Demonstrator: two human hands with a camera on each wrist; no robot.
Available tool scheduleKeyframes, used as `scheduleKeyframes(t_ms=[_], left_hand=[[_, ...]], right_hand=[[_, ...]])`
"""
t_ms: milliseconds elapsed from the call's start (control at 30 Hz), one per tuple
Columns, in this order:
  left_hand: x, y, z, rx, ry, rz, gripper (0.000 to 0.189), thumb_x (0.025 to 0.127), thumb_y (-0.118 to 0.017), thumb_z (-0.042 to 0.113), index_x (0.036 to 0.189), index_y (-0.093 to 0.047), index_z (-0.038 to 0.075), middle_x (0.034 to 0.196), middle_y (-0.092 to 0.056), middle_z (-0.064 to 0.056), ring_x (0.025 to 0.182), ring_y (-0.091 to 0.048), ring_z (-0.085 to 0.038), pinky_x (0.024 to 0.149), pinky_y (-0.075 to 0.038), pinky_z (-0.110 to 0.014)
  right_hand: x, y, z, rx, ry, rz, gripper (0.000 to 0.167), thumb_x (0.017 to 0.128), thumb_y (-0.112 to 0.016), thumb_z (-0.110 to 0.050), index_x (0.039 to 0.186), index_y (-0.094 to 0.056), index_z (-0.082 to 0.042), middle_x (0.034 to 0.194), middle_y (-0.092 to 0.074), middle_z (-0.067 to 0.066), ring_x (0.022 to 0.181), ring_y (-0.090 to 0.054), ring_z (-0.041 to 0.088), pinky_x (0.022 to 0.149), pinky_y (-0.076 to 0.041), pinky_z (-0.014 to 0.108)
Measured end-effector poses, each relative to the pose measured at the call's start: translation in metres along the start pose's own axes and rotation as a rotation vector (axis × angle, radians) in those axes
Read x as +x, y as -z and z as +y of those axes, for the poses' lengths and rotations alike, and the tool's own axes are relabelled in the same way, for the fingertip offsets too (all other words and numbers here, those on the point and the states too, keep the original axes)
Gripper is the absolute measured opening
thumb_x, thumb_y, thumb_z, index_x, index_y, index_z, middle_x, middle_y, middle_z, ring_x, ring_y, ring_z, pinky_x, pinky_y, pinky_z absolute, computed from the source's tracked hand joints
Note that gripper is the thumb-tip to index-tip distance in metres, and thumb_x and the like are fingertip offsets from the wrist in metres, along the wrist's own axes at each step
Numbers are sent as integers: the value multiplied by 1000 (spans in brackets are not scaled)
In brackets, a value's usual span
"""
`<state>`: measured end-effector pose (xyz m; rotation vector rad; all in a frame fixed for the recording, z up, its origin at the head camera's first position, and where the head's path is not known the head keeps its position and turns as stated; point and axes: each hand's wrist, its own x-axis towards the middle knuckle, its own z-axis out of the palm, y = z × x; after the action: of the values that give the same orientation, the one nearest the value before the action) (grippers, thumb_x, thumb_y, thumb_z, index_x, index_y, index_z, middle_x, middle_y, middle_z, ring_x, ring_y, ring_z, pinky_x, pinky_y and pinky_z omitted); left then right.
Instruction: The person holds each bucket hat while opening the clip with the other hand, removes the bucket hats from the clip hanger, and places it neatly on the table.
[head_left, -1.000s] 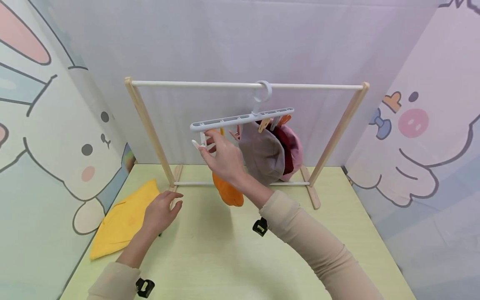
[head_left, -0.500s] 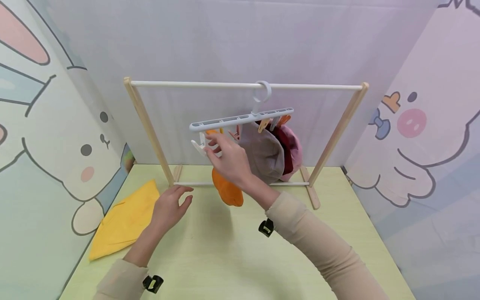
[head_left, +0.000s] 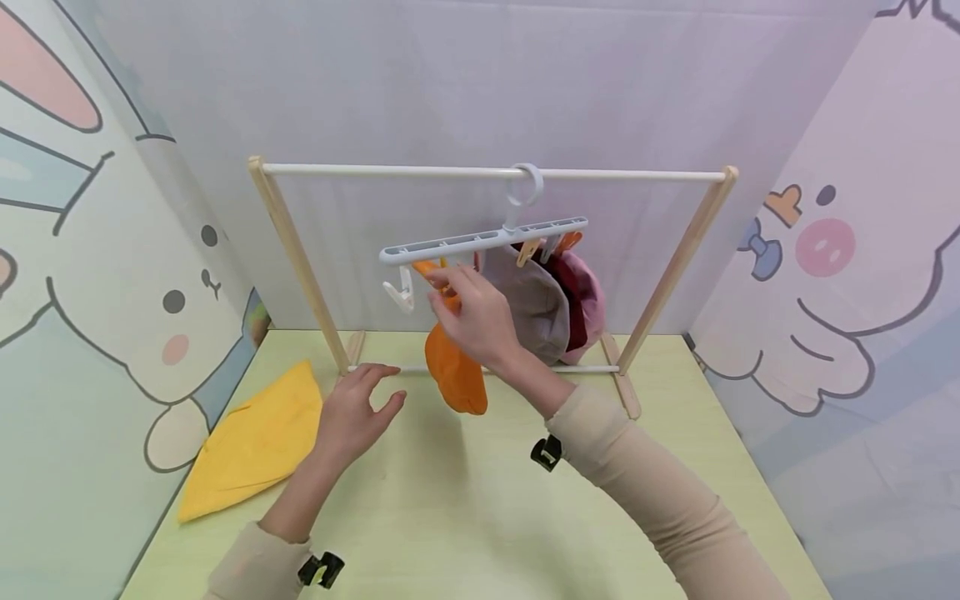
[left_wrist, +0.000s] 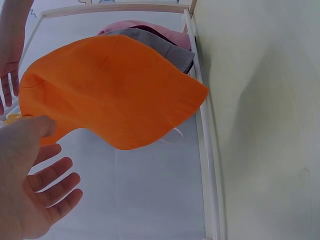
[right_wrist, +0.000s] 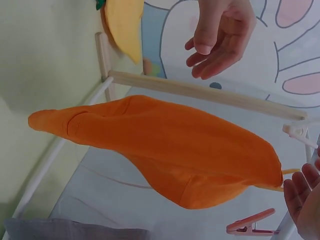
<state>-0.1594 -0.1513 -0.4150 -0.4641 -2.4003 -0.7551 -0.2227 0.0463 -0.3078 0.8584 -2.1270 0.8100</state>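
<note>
An orange bucket hat (head_left: 454, 371) hangs by a yellow clip from the pale blue clip hanger (head_left: 442, 247). My right hand (head_left: 480, 319) is at the hat's upper end, just below the hanger, its fingers loosely extended. In the right wrist view its fingertips lie beside the hat (right_wrist: 165, 140) and the yellow clip (right_wrist: 291, 171); contact is unclear. My left hand (head_left: 354, 418) is lower and to the left, thumb and fingers apart and holding nothing. At the hanger's left end dangles a white clip (head_left: 402, 292), with no hand on it.
Grey (head_left: 521, 308), dark red (head_left: 570, 296) and pink (head_left: 592, 300) hats hang on the hanger's right half. A pink clip (right_wrist: 251, 225) hangs beside the orange hat. The rack's white bar (head_left: 390, 170) carries the hanger. A yellow hat (head_left: 255, 442) lies on the table at left.
My right hand has left the white clip and moved right to the orange hat's top. My left hand has moved right and slightly up, towards the hat.
</note>
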Motion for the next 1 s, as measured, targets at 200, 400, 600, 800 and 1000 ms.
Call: scheduleKeyframes(t_ms=[200, 400, 600, 800, 1000], left_hand=[[5, 1, 10, -17, 13, -15, 36, 74, -73, 24, 106, -64, 10, 103, -64, -6, 95, -60, -28, 78, -47, -43], [8, -1, 22, -66, 30, -48, 45, 74, -74, 26, 112, -61, 8, 108, -60, -9, 100, -57, -29, 83, -46, -43], [11, -2, 35, -98, 79, -59, 52, 74, -74, 28, 118, -57, 6, 115, -58, -10, 106, -55, -28, 87, -45, -43], [16, -5, 50, -123, 165, -89, 61, 75, -73, 31, 125, -51, 6, 124, -53, -9, 114, -49, -27, 91, -44, -45], [22, -15, 64, -165, 212, -62, 70, 74, -74, 32, 132, -42, 9, 130, -46, -8, 117, -46, -26, 92, -43, -46]], right_hand=[[4, 6, 9, 4, 2, 17, 21, 84, -64, -16, 103, -65, -7, 95, -62, 5, 82, -61, 16, 70, -48, 23], [4, 9, 18, 12, -21, -5, 24, 84, -64, -18, 106, -64, -8, 96, -60, 3, 86, -59, 15, 73, -49, 26], [1, 10, 25, 18, -24, -36, 28, 84, -65, -18, 110, -64, -9, 98, -59, 4, 87, -57, 15, 72, -47, 25], [-2, 11, 31, 35, -36, -74, 33, 85, -64, -17, 116, -61, -9, 104, -58, 6, 89, -57, 16, 72, -48, 26], [-4, 10, 35, 76, -58, -66, 34, 85, -63, -14, 118, -60, -6, 107, -57, 8, 92, -59, 18, 76, -52, 32]])
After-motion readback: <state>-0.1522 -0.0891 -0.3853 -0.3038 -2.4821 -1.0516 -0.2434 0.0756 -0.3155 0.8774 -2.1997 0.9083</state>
